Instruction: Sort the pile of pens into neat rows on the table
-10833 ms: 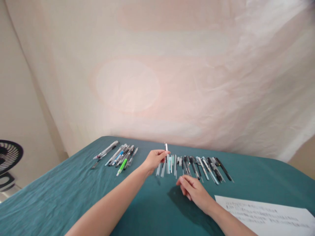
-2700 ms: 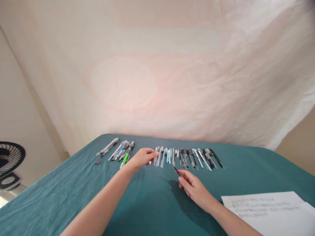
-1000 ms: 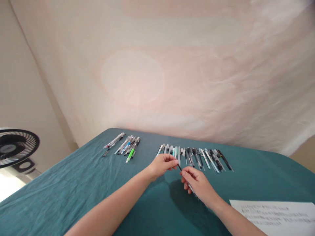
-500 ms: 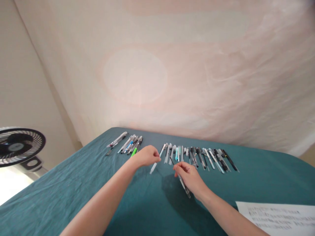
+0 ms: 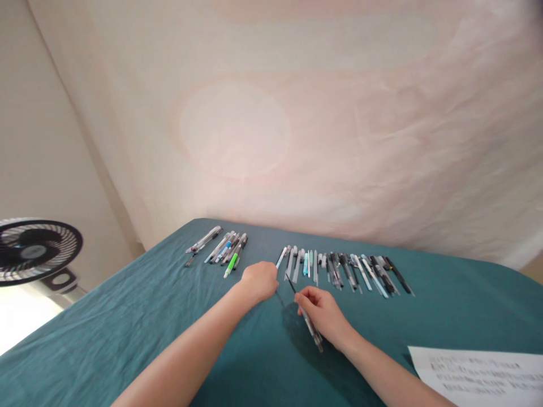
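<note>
In the head view, the right hand [image 5: 320, 311] pinches a slim dark-and-clear pen [image 5: 313, 328] between thumb and fingers, its thin dark end pointing to 11 o'clock and its other end to 5 o'clock, above a green cloth [image 5: 169, 316]. I cannot tell whether it is 1 piece or several held together.

At 10 o'clock from it is the left hand [image 5: 261, 280], back turned to the camera and fingers curled under; whether it grips anything cannot be told. A pale pen [image 5: 281, 257] shows just past it, between 1 and 2 o'clock.

Seen from the right hand, a long row of pens [image 5: 348, 272] fans from about 11 o'clock round to between 2 and 3 o'clock, clear and pale ones leftward, mostly black ones at the far right. At 10 o'clock from the left hand lie a bright green pen [image 5: 231, 263], a mixed cluster [image 5: 224, 249] touching it, and, farther out, a smaller bunch [image 5: 206, 238].

Written paper [image 5: 475, 373] lies between 3 and 4 o'clock from the right hand; a black fan [image 5: 34, 251] stands at 9 o'clock from the left.
</note>
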